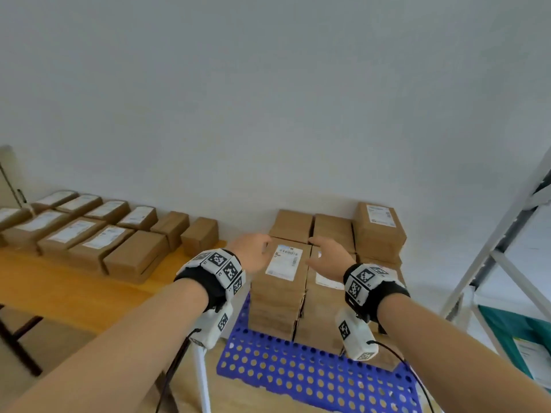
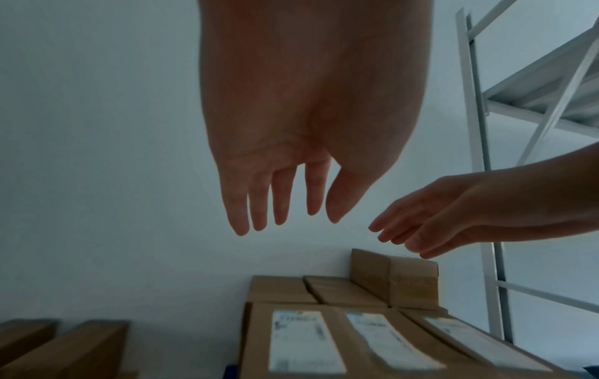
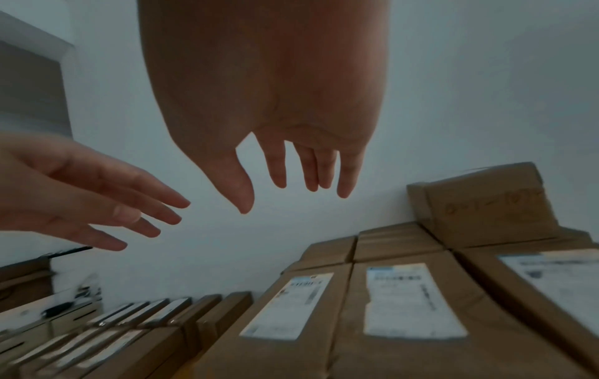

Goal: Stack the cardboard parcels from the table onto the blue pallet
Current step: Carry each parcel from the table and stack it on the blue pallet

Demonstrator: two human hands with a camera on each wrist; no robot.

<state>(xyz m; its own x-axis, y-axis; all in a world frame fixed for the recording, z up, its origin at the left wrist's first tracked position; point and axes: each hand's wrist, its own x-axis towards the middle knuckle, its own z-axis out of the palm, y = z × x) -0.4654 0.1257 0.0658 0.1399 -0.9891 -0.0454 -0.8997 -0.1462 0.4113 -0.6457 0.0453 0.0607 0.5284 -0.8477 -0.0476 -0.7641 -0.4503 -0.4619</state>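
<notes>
Brown cardboard parcels (image 1: 280,281) with white labels stand stacked in columns on the blue perforated pallet (image 1: 298,371) against the wall. Several more parcels (image 1: 98,239) lie in rows on the wooden table (image 1: 74,293) at the left. My left hand (image 1: 253,251) hovers open above the left front stack, fingers straight and empty, as the left wrist view (image 2: 285,220) confirms. My right hand (image 1: 325,254) hovers open over the neighbouring stack, touching nothing, its fingers (image 3: 311,184) spread above the labelled tops (image 3: 411,300).
A white metal shelving rack (image 1: 507,248) stands at the right, with a teal bin (image 1: 518,332) low beside it. One taller parcel (image 1: 380,228) sits on the back right stack. The pallet's near half shows bare perforated surface. A white table leg (image 1: 199,380) stands beside the pallet.
</notes>
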